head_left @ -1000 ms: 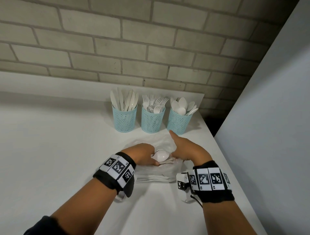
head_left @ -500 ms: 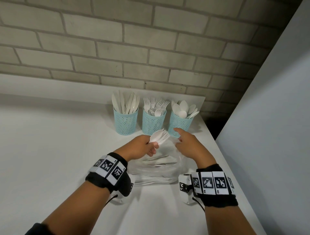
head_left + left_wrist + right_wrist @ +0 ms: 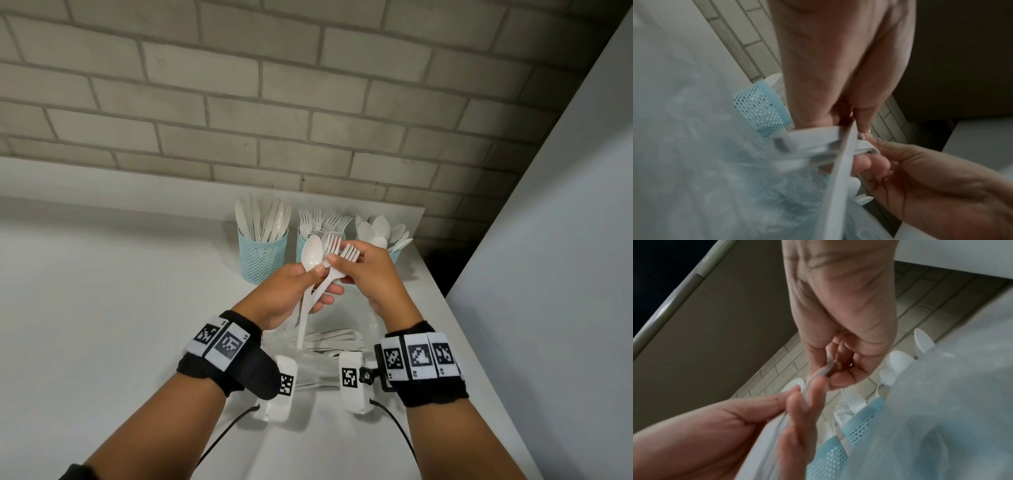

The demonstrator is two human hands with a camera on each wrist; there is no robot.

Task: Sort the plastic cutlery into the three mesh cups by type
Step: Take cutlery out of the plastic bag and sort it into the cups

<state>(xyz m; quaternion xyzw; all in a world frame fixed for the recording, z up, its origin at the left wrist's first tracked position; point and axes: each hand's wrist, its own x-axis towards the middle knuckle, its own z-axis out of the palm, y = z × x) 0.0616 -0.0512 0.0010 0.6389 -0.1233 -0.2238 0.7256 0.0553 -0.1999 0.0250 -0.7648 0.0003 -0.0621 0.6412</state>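
My left hand [image 3: 317,286] grips a small bunch of white plastic cutlery by the handles: a spoon [image 3: 311,255] and two forks [image 3: 349,255], raised in front of the cups. My right hand [image 3: 337,270] pinches the neck of one fork in that bunch; the right wrist view shows its thumb and fingers [image 3: 840,374] closed on the white handle. Three blue mesh cups stand by the wall: the knife cup [image 3: 262,262], the fork cup [image 3: 300,245] mostly hidden behind the hands, and the spoon cup [image 3: 394,256] at the right.
A clear plastic bag [image 3: 329,346] with more white cutlery lies on the white table [image 3: 102,308] under my wrists. The table's right edge runs along a grey panel [image 3: 548,274]. A brick wall backs the cups.
Both hands have risen from the bag toward the cups. The left hand lifted the spoon and forks, and the right hand moved in and took hold of a fork in the bunch.
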